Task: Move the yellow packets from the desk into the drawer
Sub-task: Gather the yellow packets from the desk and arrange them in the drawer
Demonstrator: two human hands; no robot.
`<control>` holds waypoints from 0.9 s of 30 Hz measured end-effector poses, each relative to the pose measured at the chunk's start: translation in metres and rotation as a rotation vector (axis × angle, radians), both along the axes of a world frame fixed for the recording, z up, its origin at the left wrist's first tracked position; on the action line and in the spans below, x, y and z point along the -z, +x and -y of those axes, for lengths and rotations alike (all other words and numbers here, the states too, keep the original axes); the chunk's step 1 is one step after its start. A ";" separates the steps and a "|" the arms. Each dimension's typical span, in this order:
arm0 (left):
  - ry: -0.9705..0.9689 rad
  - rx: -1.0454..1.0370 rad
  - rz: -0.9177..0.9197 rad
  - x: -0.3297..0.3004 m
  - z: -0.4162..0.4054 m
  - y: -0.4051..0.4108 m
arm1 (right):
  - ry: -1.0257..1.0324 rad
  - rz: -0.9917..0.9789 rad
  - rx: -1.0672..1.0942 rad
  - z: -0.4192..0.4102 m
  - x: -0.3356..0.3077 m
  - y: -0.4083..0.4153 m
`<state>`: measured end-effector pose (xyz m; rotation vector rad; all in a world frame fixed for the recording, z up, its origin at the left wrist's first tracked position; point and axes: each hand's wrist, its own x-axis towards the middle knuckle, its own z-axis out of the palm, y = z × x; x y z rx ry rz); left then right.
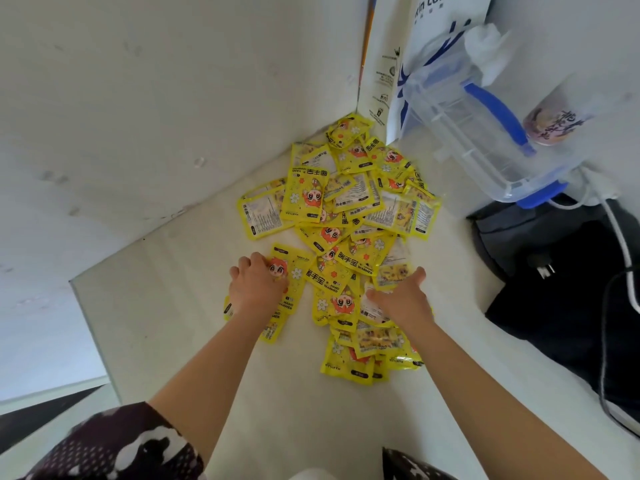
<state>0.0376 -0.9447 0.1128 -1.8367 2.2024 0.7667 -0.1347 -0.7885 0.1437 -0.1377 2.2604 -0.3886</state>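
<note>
A heap of several yellow hand-warmer packets (349,220) lies on the white desk (180,306), spreading from the back corner toward me. My left hand (256,287) rests on the packets at the heap's near left edge, its fingers curled over a packet with a red cartoon face (294,271). My right hand (401,299) lies on the near right part of the heap, thumb stretched out, fingers bent down into the packets. No drawer is in view.
A clear plastic box with blue handles (485,133) stands at the back right, a white paper bag (440,46) behind it. A black bag (561,282) with white cables (623,244) lies on the right. White walls close the left and back.
</note>
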 end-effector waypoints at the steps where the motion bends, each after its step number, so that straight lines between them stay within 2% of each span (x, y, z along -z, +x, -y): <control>1: 0.006 -0.008 -0.011 0.000 -0.002 0.002 | -0.005 0.005 -0.004 -0.001 -0.002 0.000; 4: 0.013 -0.050 -0.088 -0.003 -0.009 0.010 | -0.055 0.033 0.056 -0.008 -0.003 0.004; 8: 0.072 -0.250 -0.282 -0.011 -0.017 0.031 | -0.084 0.006 0.142 -0.023 -0.008 0.010; 12: 0.093 -0.326 -0.377 -0.020 -0.020 0.054 | -0.081 0.003 0.196 -0.041 -0.010 0.014; 22: 0.153 -0.283 -0.468 -0.035 -0.020 0.072 | -0.316 0.149 0.176 -0.051 -0.020 0.032; 25: 0.184 -0.268 -0.516 -0.040 -0.018 0.067 | -0.309 0.147 0.120 -0.032 -0.020 0.036; 27: 0.196 -0.214 -0.478 -0.043 -0.015 0.062 | -0.270 0.099 0.044 -0.017 -0.018 0.037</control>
